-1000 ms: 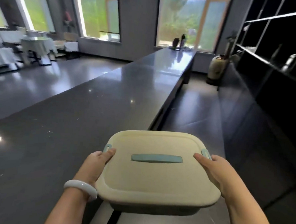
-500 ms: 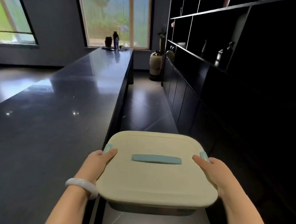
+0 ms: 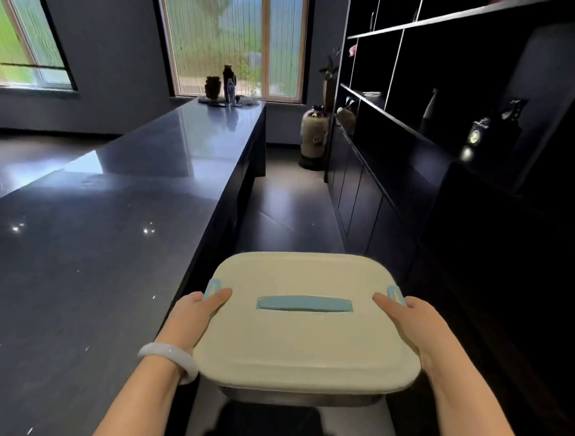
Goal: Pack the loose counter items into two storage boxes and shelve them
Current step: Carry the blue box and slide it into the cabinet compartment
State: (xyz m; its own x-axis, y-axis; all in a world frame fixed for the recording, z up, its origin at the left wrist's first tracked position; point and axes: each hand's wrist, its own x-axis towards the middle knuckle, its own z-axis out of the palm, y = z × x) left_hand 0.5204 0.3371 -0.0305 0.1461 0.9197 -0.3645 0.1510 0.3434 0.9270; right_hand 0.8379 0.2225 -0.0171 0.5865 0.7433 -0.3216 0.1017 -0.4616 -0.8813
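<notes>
We hold the lidded storage box [image 3: 303,338] at six o'clock, off the counter [image 3: 112,225] at nine; left hand [image 3: 194,316] clamps its nine o'clock edge, right hand [image 3: 410,321] its three o'clock edge, thumbs on the lid.

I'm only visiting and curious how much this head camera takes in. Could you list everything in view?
box: one, cream lid, carried over the aisle floor
handle: one, light blue, lid's centre
clips: two, light blue, lid's left and right edges
counter: one, dark and glossy, left
bottles: about three, dark and clear, counter's far end
vase: one, pale, on the floor at the aisle's end
shelves: one unit, black, right
windows: two, bright, far wall
bracelet: one, white, left wrist
left hand: holds the box's left side
right hand: holds the box's right side
</notes>
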